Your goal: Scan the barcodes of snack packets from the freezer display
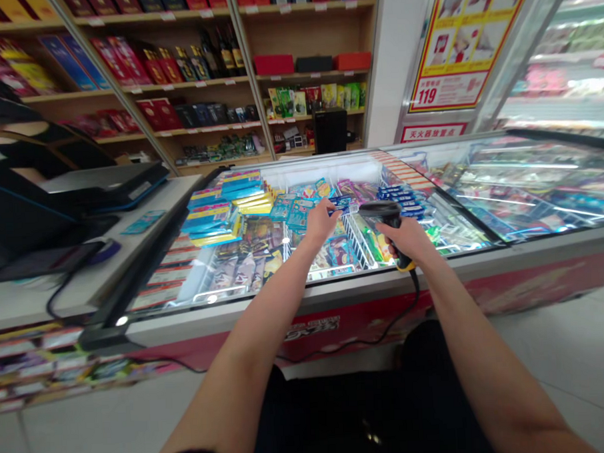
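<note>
My left hand (322,219) is closed on the end of a small dark blue packet (341,202), held over the glass top of a chest freezer (255,298). My right hand (407,238) grips the handle of a black barcode scanner (380,211), its head turned toward the packet. Several light blue packets (299,212) lie loose on the glass beside my left hand. To their left are stacks of blue and yellow packets (214,217). A pile of dark blue packets (405,200) lies just beyond the scanner.
The scanner's black cable (387,333) hangs down the freezer's front and runs left. A counter (147,236) with a flat black device (104,182) stands at left, a person's arm behind it. Shelves (190,84) of boxes and bottles line the back. A second freezer section (540,183) extends right.
</note>
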{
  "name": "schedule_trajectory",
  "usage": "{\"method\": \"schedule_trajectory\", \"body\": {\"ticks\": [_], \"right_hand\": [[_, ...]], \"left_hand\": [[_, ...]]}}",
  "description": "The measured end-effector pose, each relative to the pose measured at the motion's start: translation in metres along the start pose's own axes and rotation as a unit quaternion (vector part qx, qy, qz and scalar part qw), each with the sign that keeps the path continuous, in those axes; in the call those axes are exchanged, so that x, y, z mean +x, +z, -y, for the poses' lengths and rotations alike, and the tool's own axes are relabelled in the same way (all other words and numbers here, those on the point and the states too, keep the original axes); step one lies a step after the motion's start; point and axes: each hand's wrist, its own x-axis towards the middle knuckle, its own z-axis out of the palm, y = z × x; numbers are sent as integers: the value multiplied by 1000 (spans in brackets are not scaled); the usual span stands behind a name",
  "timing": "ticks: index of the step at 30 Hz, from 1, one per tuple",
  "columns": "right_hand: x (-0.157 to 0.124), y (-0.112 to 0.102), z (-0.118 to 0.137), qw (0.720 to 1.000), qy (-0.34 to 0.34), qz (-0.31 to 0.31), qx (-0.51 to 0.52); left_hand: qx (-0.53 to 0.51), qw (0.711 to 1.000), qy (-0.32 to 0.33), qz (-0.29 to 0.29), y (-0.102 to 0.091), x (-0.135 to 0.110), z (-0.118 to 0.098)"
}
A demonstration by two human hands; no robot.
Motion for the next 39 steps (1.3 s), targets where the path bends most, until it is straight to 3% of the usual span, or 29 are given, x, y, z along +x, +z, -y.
{"method": "schedule_trajectory", "body": {"ticks": [5,12,19,26,31,39], "right_hand": [[0,-6,-1,1000,4,-5,2],[4,-31,-7,998,0,-29,50],[9,-75,-28,989,11,-94,113],[11,-107,-43,982,33,-111,148],[13,-117,-53,980,43,-116,155],[13,-116,-52,981,41,-105,160]], "left_hand": [[-6,1000,13,-21,2,-1,-7],[10,999,49,-14,13,10,-44],[-5,996,86,9,58,36,-81],[4,995,96,12,103,59,-111],[29,993,108,27,120,72,-114],[21,991,128,35,121,70,-100]]}}
